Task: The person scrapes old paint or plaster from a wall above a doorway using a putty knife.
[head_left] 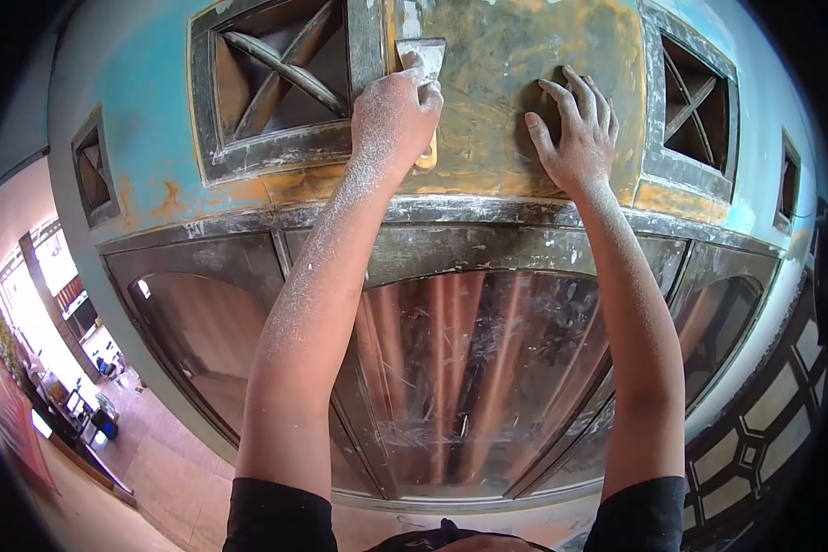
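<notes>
1. I am viewing through the head camera. Both hands are raised against a wall panel [501, 55] that is showing a yellow-brown coat over teal paint.
2. The left hand [394, 115] is gripping a putty knife [423, 53] in a closed fist. The metal blade is pointing upward and lying flat on the wall panel, close to the upper edge of the view. The yellow handle [426, 158] is showing below the fist.
3. The right hand [575, 133] is resting open, fingers spread and palm pressing on the same panel. It is sitting to the right of the putty knife and apart from it.
4. A dark patch [545, 97] is showing under the right fingers. I cannot tell whether it is a pad or a mark on the surface.
5. White dust is coating the left hand and the left forearm [327, 258]. The right forearm [630, 304] is looking far cleaner.
6. Recessed lattice openings with crossed bars are flanking the panel, the left opening [276, 74] beside the putty knife and the right opening [695, 92] beside the right hand.
7. A grey moulding [488, 213] is running just beneath both hands, crossing behind the forearms.
8. Glazed frames [469, 368], streaked with white, are sitting below the moulding.
</notes>
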Motion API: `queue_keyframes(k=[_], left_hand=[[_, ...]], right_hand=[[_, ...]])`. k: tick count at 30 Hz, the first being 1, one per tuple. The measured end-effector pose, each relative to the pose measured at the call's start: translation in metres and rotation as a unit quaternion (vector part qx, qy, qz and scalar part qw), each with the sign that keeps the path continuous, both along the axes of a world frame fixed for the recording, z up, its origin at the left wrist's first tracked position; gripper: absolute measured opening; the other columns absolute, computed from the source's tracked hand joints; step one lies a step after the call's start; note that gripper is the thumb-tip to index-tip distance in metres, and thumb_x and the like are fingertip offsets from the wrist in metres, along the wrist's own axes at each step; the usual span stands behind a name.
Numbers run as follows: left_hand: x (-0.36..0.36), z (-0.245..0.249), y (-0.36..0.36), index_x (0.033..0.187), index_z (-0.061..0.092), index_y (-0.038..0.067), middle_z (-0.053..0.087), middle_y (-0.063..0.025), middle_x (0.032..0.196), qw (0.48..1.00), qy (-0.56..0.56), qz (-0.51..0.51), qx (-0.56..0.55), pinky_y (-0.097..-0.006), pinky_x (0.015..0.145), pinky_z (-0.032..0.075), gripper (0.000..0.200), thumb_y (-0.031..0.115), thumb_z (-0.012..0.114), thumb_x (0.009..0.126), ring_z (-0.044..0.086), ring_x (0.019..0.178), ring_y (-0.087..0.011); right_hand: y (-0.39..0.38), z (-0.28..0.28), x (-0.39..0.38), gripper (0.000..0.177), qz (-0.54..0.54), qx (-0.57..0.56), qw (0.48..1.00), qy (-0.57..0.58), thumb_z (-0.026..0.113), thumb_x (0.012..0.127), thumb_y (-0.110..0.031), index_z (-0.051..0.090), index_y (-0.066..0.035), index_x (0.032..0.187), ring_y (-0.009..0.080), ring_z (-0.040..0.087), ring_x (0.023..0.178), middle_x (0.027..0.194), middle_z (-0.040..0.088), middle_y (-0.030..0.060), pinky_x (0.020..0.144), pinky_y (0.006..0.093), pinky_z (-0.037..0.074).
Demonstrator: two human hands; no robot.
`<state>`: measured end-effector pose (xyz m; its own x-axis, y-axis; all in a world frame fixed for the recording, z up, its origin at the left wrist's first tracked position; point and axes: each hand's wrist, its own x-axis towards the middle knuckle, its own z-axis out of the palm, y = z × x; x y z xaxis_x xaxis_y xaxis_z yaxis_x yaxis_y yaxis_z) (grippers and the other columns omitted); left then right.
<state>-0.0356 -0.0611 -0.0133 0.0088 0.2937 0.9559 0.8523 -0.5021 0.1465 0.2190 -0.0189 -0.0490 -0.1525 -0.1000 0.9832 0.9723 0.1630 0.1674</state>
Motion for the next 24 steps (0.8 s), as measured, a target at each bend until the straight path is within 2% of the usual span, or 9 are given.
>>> queue_keyframes(k=[10, 16, 19, 21, 22, 23, 24], left_hand=[[0.001, 0.005, 0.0, 0.118, 0.074, 0.008, 0.073, -0.0247, 0.096, 0.999, -0.017, 0.001, -0.037, -0.047, 0.089, 0.055, 0.035, 0.033, 0.063, 0.095, 0.072, 0.096, -0.04], [-0.001, 0.0, -0.006, 0.129, 0.07, 0.011, 0.073, -0.0257, 0.097, 1.0, -0.024, -0.002, -0.006, -0.0468, 0.089, 0.055, 0.041, 0.034, 0.063, 0.096, 0.072, 0.095, -0.0405], [-0.014, 0.008, -0.008, 0.134, 0.068, 0.014, 0.073, -0.0258, 0.099, 1.0, 0.01, 0.011, -0.027, -0.0467, 0.089, 0.055, 0.044, 0.035, 0.063, 0.096, 0.072, 0.096, -0.0405], [-0.027, 0.011, -0.006, 0.134, 0.068, 0.015, 0.074, -0.0233, 0.103, 0.996, 0.075, 0.035, -0.009, -0.0471, 0.091, 0.055, 0.043, 0.036, 0.063, 0.097, 0.072, 0.099, -0.0396], [-0.035, 0.012, -0.006, 0.138, 0.066, 0.02, 0.073, -0.0186, 0.108, 0.994, 0.089, 0.063, -0.023, -0.0473, 0.092, 0.054, 0.043, 0.036, 0.061, 0.098, 0.07, 0.104, -0.0381], [-0.044, 0.014, -0.007, 0.138, 0.066, 0.02, 0.073, -0.0186, 0.108, 0.994, 0.091, 0.065, -0.021, -0.0473, 0.092, 0.054, 0.043, 0.036, 0.061, 0.098, 0.07, 0.104, -0.0381], [-0.054, 0.015, -0.009, 0.141, 0.063, 0.023, 0.072, -0.0171, 0.11, 0.987, 0.115, 0.109, -0.016, -0.0474, 0.092, 0.053, 0.044, 0.036, 0.059, 0.099, 0.069, 0.106, -0.0375]], right_hand=[[-0.002, 0.0, 0.0, 0.052, 0.012, 0.002, 1.0, 0.001, 0.062, 0.097, -0.052, 0.054, -0.029, 0.144, 0.0313, 0.033, 0.15, 0.156, 0.044, 0.0053, 0.126, 0.056, 0.018], [-0.002, -0.002, 0.001, 0.051, 0.021, -0.005, 1.0, 0.008, 0.063, 0.097, -0.05, 0.055, -0.029, 0.143, 0.031, 0.034, 0.15, 0.155, 0.045, 0.0052, 0.125, 0.056, 0.019], [-0.002, 0.0, 0.003, 0.05, 0.021, 0.002, 1.0, 0.008, 0.063, 0.097, -0.049, 0.056, -0.029, 0.142, 0.031, 0.034, 0.15, 0.155, 0.045, 0.0054, 0.125, 0.0558, 0.019], [-0.003, -0.001, 0.004, 0.049, 0.03, 0.0, 1.0, 0.004, 0.063, 0.097, -0.048, 0.057, -0.028, 0.141, 0.0311, 0.035, 0.149, 0.155, 0.046, 0.0054, 0.125, 0.0556, 0.02], [-0.003, -0.001, 0.003, 0.049, 0.033, 0.0, 0.999, 0.002, 0.063, 0.097, -0.048, 0.057, -0.028, 0.141, 0.0311, 0.035, 0.149, 0.155, 0.046, 0.0054, 0.125, 0.0556, 0.02], [-0.004, -0.001, 0.003, 0.049, 0.034, -0.004, 0.999, 0.003, 0.063, 0.097, -0.048, 0.057, -0.028, 0.141, 0.031, 0.035, 0.149, 0.155, 0.046, 0.0055, 0.125, 0.0556, 0.02], [-0.004, -0.002, 0.004, 0.049, 0.035, -0.009, 0.999, 0.004, 0.063, 0.097, -0.048, 0.057, -0.028, 0.141, 0.031, 0.035, 0.149, 0.155, 0.046, 0.0056, 0.125, 0.0555, 0.02]])
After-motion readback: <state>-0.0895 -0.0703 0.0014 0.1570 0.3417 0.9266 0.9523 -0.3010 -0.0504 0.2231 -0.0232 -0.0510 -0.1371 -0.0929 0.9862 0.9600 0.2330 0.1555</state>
